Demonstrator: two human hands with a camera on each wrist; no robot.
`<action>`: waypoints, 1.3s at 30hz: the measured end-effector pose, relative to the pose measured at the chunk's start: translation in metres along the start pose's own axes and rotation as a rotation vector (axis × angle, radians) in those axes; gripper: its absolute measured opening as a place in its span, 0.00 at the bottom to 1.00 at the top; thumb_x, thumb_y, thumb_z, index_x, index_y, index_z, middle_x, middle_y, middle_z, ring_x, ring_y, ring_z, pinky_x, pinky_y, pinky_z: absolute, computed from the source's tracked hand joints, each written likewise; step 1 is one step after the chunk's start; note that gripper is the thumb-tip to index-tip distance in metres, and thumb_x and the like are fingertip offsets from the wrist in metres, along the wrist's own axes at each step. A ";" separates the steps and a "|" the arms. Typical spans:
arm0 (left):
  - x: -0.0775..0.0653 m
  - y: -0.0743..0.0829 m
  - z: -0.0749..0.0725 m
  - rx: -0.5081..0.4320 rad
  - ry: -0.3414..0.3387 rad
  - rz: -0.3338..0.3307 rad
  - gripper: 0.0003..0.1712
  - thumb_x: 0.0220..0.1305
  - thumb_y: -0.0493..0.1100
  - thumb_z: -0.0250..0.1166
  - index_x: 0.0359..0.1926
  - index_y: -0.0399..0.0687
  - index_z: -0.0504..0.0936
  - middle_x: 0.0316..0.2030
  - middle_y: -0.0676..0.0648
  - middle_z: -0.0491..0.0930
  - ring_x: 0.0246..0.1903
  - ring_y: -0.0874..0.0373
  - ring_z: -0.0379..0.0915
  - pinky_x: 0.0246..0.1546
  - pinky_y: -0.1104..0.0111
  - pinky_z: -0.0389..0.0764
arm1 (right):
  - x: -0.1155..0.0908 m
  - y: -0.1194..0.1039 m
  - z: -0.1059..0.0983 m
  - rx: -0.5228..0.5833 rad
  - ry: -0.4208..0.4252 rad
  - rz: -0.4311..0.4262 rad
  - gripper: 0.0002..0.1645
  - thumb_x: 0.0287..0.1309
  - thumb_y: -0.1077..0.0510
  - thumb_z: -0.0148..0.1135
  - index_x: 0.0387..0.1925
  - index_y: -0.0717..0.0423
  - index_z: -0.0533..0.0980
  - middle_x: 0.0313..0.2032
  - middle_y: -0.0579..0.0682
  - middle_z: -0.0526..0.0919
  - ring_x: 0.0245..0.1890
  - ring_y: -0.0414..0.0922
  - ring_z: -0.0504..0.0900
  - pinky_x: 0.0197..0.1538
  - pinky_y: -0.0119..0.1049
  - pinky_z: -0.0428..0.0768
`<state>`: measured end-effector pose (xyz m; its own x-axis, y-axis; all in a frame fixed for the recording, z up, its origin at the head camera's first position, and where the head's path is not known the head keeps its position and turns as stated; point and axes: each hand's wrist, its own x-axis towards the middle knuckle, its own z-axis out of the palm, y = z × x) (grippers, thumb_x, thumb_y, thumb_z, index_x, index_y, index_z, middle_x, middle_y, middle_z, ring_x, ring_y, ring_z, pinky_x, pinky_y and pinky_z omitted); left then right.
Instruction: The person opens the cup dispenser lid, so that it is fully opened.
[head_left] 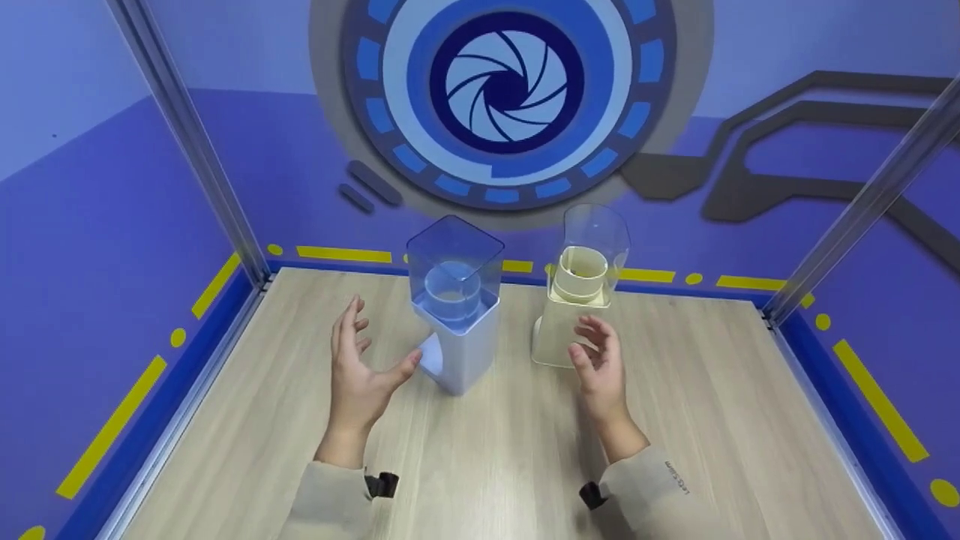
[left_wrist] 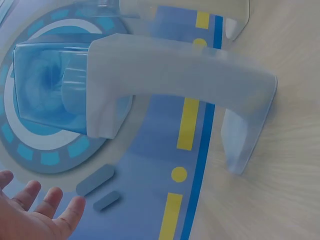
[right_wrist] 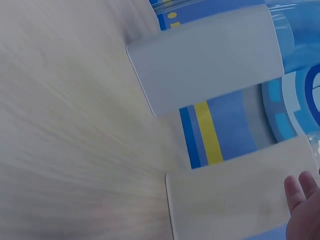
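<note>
Behind the back edge of the worktop (head_left: 480,465), a blue wall (head_left: 247,172) with a big round picture (head_left: 502,86); tall metal posts (head_left: 199,157) at both back corners. Toward that edge, apart, a blue-white holder (head_left: 469,356) and, to its right, a cream holder (head_left: 559,330). Left hand (head_left: 364,379) with fingers wide, just beside the blue-white holder; right hand (head_left: 604,371) with fingers bent a little, thumb apart, in front of the cream holder, touching or not hard to tell.

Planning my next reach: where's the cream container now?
In the head view, the cream container stands right of the blue container, partly behind the right hand.
</note>
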<state>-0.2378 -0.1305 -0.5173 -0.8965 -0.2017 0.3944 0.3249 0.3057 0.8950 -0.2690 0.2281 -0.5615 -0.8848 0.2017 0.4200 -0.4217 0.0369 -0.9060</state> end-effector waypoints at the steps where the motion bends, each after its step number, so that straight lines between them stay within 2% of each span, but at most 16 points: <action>1: 0.000 0.000 0.002 -0.004 0.000 -0.001 0.71 0.54 0.52 0.86 0.91 0.49 0.55 0.88 0.44 0.59 0.81 0.42 0.61 0.82 0.39 0.72 | 0.001 0.001 0.003 0.000 -0.013 -0.004 0.33 0.73 0.69 0.60 0.76 0.72 0.66 0.70 0.64 0.76 0.68 0.43 0.79 0.70 0.29 0.79; 4: -0.001 -0.001 0.007 -0.020 0.002 -0.002 0.70 0.54 0.51 0.87 0.91 0.49 0.56 0.87 0.45 0.59 0.81 0.43 0.61 0.82 0.40 0.72 | 0.003 0.002 0.011 0.013 -0.057 0.002 0.34 0.74 0.69 0.59 0.77 0.73 0.65 0.71 0.68 0.74 0.69 0.44 0.79 0.71 0.30 0.80; 8: -0.003 -0.003 0.016 -0.051 0.000 0.004 0.68 0.56 0.48 0.87 0.90 0.46 0.57 0.87 0.42 0.59 0.82 0.42 0.61 0.83 0.40 0.72 | 0.007 0.005 0.024 0.061 -0.098 0.027 0.34 0.74 0.70 0.59 0.77 0.73 0.64 0.71 0.68 0.74 0.68 0.45 0.80 0.69 0.29 0.82; 15: -0.009 -0.008 0.035 -0.080 0.014 -0.026 0.65 0.56 0.47 0.89 0.88 0.45 0.61 0.85 0.40 0.61 0.83 0.40 0.62 0.84 0.42 0.73 | 0.013 0.014 0.051 0.122 -0.124 0.093 0.33 0.80 0.66 0.58 0.79 0.73 0.63 0.70 0.64 0.76 0.68 0.49 0.81 0.70 0.27 0.83; 18: -0.012 -0.008 0.044 -0.090 0.019 -0.042 0.63 0.57 0.47 0.89 0.87 0.45 0.64 0.84 0.38 0.63 0.83 0.39 0.62 0.84 0.42 0.73 | 0.016 0.018 0.061 0.159 -0.130 0.126 0.33 0.83 0.64 0.56 0.80 0.72 0.62 0.71 0.66 0.75 0.71 0.53 0.80 0.71 0.28 0.83; 23: -0.015 -0.007 0.059 -0.103 0.023 -0.049 0.60 0.57 0.47 0.89 0.84 0.44 0.67 0.83 0.38 0.64 0.84 0.38 0.61 0.85 0.42 0.72 | 0.021 0.024 0.075 0.144 -0.155 0.166 0.32 0.85 0.64 0.52 0.82 0.72 0.62 0.75 0.72 0.72 0.72 0.51 0.80 0.71 0.29 0.83; 27: -0.016 -0.006 0.073 -0.094 0.050 -0.045 0.56 0.58 0.46 0.89 0.82 0.42 0.69 0.82 0.38 0.66 0.84 0.38 0.62 0.83 0.43 0.75 | 0.028 0.025 0.084 0.100 -0.193 0.156 0.30 0.86 0.65 0.49 0.81 0.73 0.64 0.76 0.73 0.73 0.74 0.57 0.78 0.71 0.29 0.81; 30: -0.019 -0.007 0.086 -0.093 0.072 -0.041 0.52 0.61 0.45 0.88 0.81 0.41 0.71 0.81 0.38 0.67 0.82 0.38 0.65 0.81 0.44 0.77 | 0.034 0.026 0.091 0.070 -0.210 0.145 0.28 0.86 0.66 0.48 0.80 0.73 0.68 0.77 0.73 0.74 0.77 0.65 0.75 0.75 0.34 0.81; 35: -0.026 -0.012 0.108 -0.102 0.140 -0.013 0.47 0.63 0.40 0.86 0.78 0.34 0.74 0.76 0.33 0.71 0.77 0.35 0.72 0.74 0.45 0.84 | 0.037 0.030 0.103 0.109 -0.219 0.210 0.29 0.88 0.65 0.48 0.81 0.72 0.67 0.79 0.71 0.73 0.81 0.65 0.73 0.86 0.52 0.74; 39: -0.028 -0.016 0.122 -0.083 0.206 0.006 0.43 0.67 0.37 0.83 0.77 0.29 0.75 0.73 0.31 0.73 0.73 0.34 0.78 0.72 0.48 0.86 | 0.037 0.033 0.109 0.093 -0.199 0.246 0.29 0.88 0.64 0.49 0.80 0.72 0.69 0.80 0.70 0.74 0.83 0.65 0.72 0.88 0.58 0.71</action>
<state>-0.2549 -0.0166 -0.5680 -0.8170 -0.3887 0.4260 0.3611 0.2312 0.9034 -0.3370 0.1300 -0.5697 -0.9799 -0.0019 0.1993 -0.1985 -0.0805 -0.9768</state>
